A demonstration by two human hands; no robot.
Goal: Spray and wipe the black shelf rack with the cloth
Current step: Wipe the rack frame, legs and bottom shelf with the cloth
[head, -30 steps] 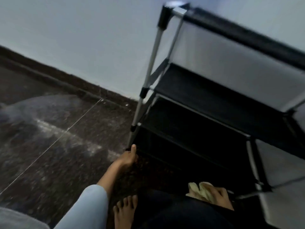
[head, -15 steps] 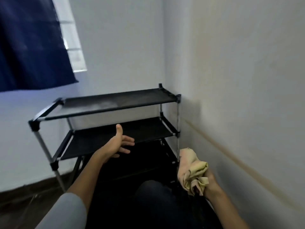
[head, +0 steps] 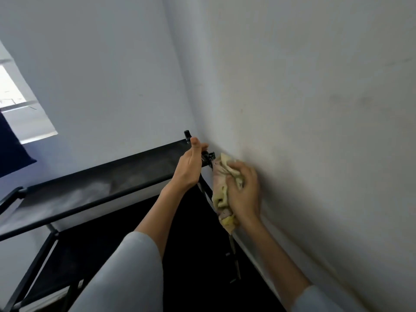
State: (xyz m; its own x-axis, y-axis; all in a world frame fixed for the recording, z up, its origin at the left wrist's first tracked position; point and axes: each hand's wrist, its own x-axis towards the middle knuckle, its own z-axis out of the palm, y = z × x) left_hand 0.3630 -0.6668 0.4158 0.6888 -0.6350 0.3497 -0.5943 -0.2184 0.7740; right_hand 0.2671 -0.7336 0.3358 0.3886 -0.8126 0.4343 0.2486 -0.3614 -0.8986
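Head view: black fabric-and-metal-tube shelf rack [head: 126, 174] stands in the room corner, its right end against the off-white side wall [head: 315, 131]. Left hand [head: 190, 164] grips the rack's top right end rail, fingers curled round the bar, thumb up. Right hand [head: 244, 192] clutches a crumpled pale yellow cloth [head: 222, 176] and holds it against the rack's front right corner post, just beside the wall (the post behind the cloth is mostly hidden). Pale dusty patches show on the top shelf fabric. Light grey sleeves [head: 126, 273] cover both forearms partway. Bright window [head: 13, 93] with dark blue curtain [head: 11, 154] sits at far left.
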